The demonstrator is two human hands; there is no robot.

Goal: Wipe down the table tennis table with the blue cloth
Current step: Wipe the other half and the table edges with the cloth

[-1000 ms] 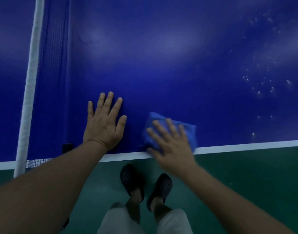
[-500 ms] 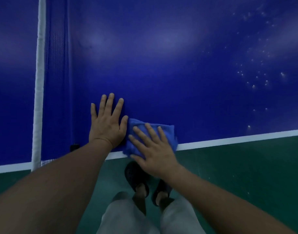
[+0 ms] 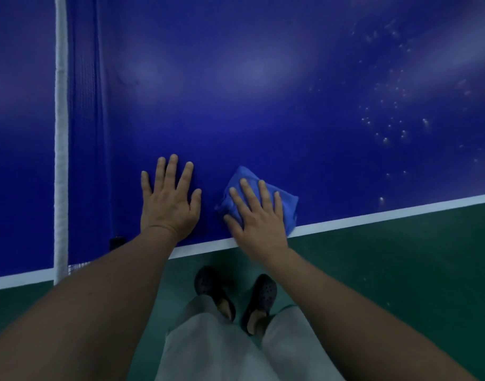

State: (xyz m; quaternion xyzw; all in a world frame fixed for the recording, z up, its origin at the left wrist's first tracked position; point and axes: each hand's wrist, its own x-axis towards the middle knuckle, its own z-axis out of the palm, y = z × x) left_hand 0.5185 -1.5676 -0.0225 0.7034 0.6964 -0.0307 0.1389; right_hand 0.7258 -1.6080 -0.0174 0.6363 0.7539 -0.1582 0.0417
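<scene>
The dark blue table tennis table (image 3: 263,105) fills the upper part of the head view, with a white line along its near edge. A folded blue cloth (image 3: 286,200) lies on the table close to that edge. My right hand (image 3: 256,215) presses flat on the cloth with straight, spread fingers. My left hand (image 3: 168,200) rests flat on the bare table a short way left of the cloth, fingers spread. Small droplets or specks (image 3: 387,125) dot the table's right part.
The net (image 3: 83,133) with its white top band (image 3: 61,133) crosses the table at the left, a black clamp (image 3: 116,242) at its foot. Below the table edge is green floor (image 3: 400,270), where my feet stand in dark clogs (image 3: 259,295).
My right hand slid the cloth left until it met my left hand, then back to the right, leaving a gap between them. My left hand stayed planted on the table.
</scene>
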